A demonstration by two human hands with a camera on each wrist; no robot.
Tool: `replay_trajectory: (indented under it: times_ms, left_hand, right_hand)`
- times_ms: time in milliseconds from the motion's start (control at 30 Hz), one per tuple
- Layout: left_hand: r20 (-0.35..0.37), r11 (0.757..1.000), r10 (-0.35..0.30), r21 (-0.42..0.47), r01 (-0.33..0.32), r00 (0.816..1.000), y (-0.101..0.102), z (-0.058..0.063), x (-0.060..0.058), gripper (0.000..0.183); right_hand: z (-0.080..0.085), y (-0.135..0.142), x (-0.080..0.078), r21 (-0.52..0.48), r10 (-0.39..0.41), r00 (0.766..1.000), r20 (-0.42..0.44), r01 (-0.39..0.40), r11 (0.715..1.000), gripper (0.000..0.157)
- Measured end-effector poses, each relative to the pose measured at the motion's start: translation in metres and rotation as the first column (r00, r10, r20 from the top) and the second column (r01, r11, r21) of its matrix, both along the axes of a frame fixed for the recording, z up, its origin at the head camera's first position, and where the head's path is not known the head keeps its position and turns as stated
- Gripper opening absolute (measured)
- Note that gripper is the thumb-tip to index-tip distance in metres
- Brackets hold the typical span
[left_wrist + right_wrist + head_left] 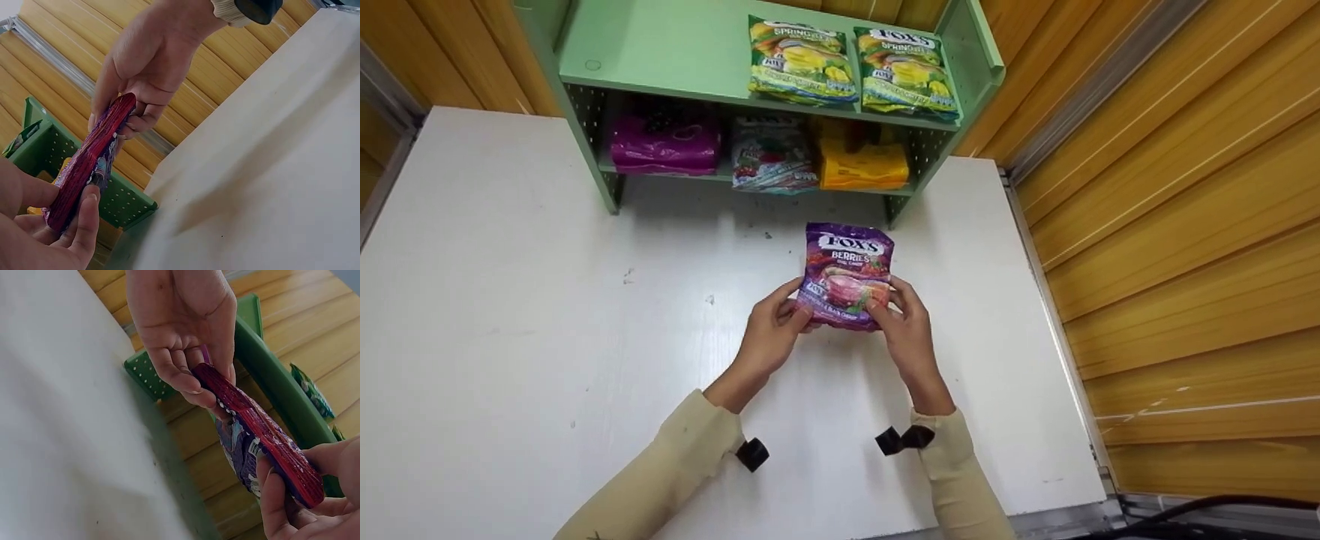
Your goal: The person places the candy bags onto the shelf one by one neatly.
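Observation:
Between both hands is a purple candy bag (847,277) printed FOX'S BERRIES, its printed front facing up toward the head camera. My left hand (772,326) grips its lower left corner, thumb on the front and fingers behind. On the lower right side my right hand (906,322) pinches it the same way. Both wrist views show the bag's pinkish-red bottom edge (93,157), with fingers curled under its back. In the right wrist view the bag (264,439) is clear of the white tabletop.
A green two-level shelf (660,64) stands at the table's back. Two green-yellow candy bags (802,64) lie on its top right. Below sit a magenta pack (664,146), a pale teal candy bag (774,154) and a yellow-orange pack (862,161). Wood-look panels (1185,247) border the white table (510,300).

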State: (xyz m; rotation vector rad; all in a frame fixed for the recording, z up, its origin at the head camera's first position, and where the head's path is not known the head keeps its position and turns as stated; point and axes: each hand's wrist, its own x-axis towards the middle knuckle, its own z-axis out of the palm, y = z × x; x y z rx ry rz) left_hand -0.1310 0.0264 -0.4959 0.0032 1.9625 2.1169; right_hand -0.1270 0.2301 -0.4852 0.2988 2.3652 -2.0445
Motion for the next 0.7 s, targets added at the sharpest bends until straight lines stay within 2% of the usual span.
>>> replay_trajectory:
  times_ms: [233,400,700]
  left_hand:
    - [-0.054,0.999,0.053,-0.012,-0.053,0.997,-0.021,0.012,0.011,0.049]
    - [-0.056,0.994,0.107,-0.017,-0.108,0.993,-0.038,0.019,0.016,0.049]
    - [-0.092,0.978,0.206,-0.017,-0.208,0.974,-0.069,0.038,0.018,0.049]
  right_hand:
    - [0.014,-0.022,0.001,-0.018,0.086,0.995,-0.039,-0.087,0.996,0.049]
    - [0.023,-0.04,-0.003,-0.023,0.142,0.987,-0.078,-0.145,0.989,0.051]
    - [0.044,-0.074,-0.016,-0.006,0.247,0.955,-0.162,-0.252,0.968,0.051]
